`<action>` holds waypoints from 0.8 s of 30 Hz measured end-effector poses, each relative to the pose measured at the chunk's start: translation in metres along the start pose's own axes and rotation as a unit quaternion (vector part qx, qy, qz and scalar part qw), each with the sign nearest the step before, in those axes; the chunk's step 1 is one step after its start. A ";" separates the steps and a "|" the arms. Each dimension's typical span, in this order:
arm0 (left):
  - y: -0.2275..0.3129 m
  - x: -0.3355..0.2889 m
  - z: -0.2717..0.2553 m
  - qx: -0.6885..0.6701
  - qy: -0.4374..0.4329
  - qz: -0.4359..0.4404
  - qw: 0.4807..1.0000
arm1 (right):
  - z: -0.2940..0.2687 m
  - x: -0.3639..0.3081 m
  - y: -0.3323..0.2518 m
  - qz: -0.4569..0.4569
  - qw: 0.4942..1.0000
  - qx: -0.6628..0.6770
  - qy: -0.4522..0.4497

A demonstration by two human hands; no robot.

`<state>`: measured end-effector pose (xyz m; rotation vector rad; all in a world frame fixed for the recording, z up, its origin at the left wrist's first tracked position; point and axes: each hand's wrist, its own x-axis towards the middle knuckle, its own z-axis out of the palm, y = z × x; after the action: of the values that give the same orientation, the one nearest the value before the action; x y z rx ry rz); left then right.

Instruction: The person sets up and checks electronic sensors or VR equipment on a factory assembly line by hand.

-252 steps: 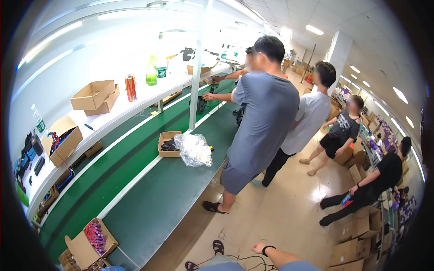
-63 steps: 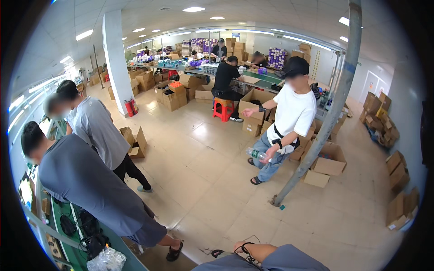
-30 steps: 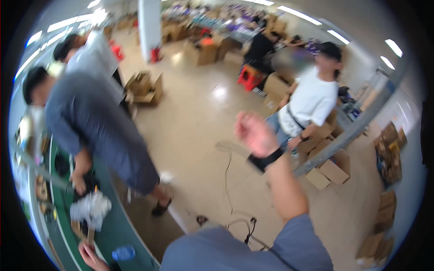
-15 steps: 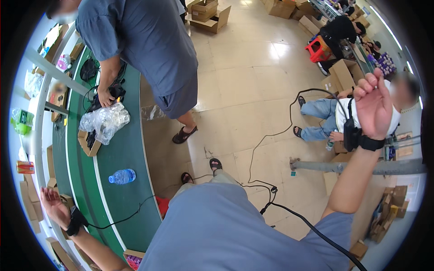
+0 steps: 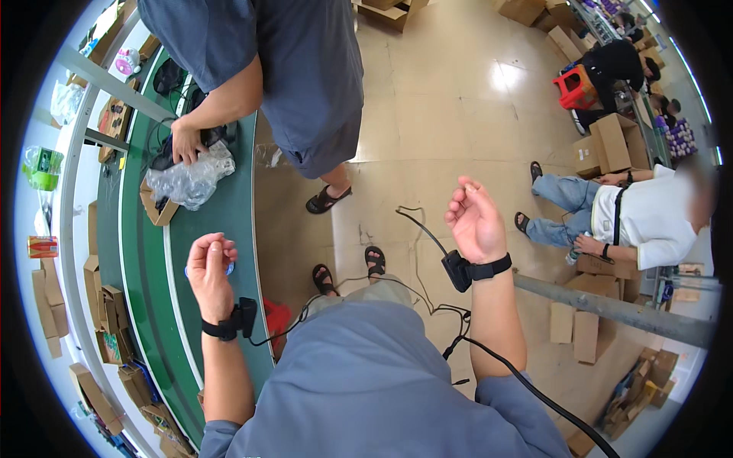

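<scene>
My left hand (image 5: pixel 210 276) is raised over the green-topped bench, its fingers curled in and nothing seen in them. Partly hidden behind it is a blue water bottle (image 5: pixel 230 268) on the bench. Over the floor, my right hand (image 5: pixel 476 227) is held up with the palm showing; its fingers are loosely bent, and the palm is empty. Both wrists wear black straps with small black boxes, the left box (image 5: pixel 244 317) and the right box (image 5: pixel 457 270). Black cables (image 5: pixel 508 370) run across my body.
A co-worker (image 5: pixel 313 84) stands at the bench (image 5: pixel 145 252), one hand at a clear plastic bag (image 5: pixel 195 179) over a small carton (image 5: pixel 156 208). At right sits a person in white (image 5: pixel 649 210). A grey pole (image 5: pixel 611 305), cartons (image 5: pixel 611 145) and a red stool (image 5: pixel 574 88) stand beyond.
Both hands have come inward from far apart toward the front of my body, and their fingers are more curled. The view has shifted a little; the co-worker still handles the plastic bag.
</scene>
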<state>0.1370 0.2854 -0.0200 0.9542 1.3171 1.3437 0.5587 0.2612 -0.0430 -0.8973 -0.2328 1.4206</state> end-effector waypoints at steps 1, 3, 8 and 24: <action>0.002 0.005 -0.007 0.015 0.005 0.007 1.000 | -0.006 0.000 0.001 0.001 1.000 -0.018 0.013; 0.006 0.015 -0.027 0.047 0.030 0.026 0.998 | -0.018 0.001 0.003 0.005 0.999 -0.038 0.037; 0.005 0.025 -0.066 0.052 0.074 0.025 0.996 | -0.044 0.009 -0.009 0.001 0.998 -0.025 0.066; -0.161 -0.063 -0.180 0.355 0.049 -0.200 0.912 | -0.166 0.037 0.149 0.066 0.683 -0.724 -0.072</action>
<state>-0.0057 0.1732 -0.1909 1.0089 2.0160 0.5915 0.5596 0.2136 -0.2637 -2.0824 -1.6013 1.2507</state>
